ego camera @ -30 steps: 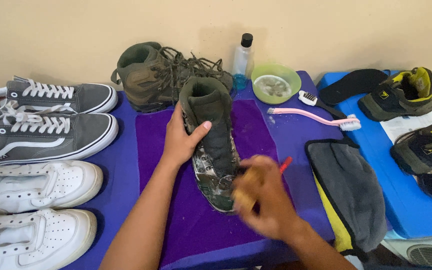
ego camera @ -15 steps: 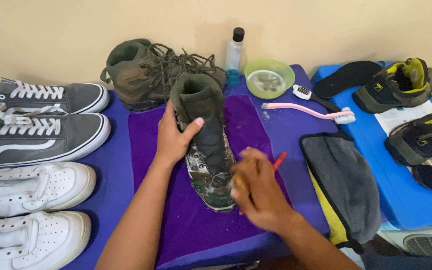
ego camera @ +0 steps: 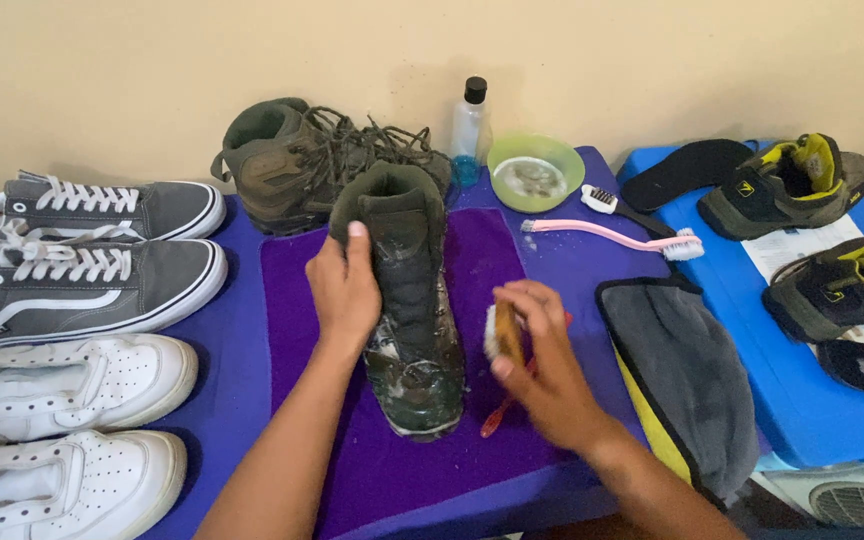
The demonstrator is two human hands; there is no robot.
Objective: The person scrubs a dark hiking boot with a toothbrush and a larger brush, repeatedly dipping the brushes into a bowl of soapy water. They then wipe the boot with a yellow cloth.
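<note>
- Olive-green and wet, the boot (ego camera: pixel 407 300) stood upright on a purple cloth (ego camera: pixel 302 300) in the middle of the table, its toe pointing toward the person.
- The left hand (ego camera: pixel 344 290) gripped the boot's ankle from its left side, fingers curled together around the upper, one fingertip raised against the collar.
- The right hand (ego camera: pixel 542 360) sat just beside the boot's right side, fingers closed on a small wooden brush (ego camera: pixel 503 333) with pale bristles facing the boot.
- Whether the bristles touched the leather was hard to tell, since the hand looked slightly blurred.
- A thin red handle (ego camera: pixel 497 412), perhaps another brush, lay on the cloth under the right hand.
- A second green boot (ego camera: pixel 292 160) lay behind the first, laces loose, near the wall.
- A clear bottle (ego camera: pixel 468 125) with a black cap stood next to a green bowl (ego camera: pixel 536 172) at the back of the table.
- A pink long-handled brush (ego camera: pixel 612 236) lay in front of the bowl.
- A grey folded cloth (ego camera: pixel 682 375) with a yellow edge lay to the right of the purple cloth.
- Two grey sneakers (ego camera: pixel 82 270) and two white sneakers (ego camera: pixel 62 430) sat in a row along the left.
- Green and yellow shoes (ego camera: pixel 787 190) rested on a blue surface (ego camera: pixel 812 410) to the right.
</note>
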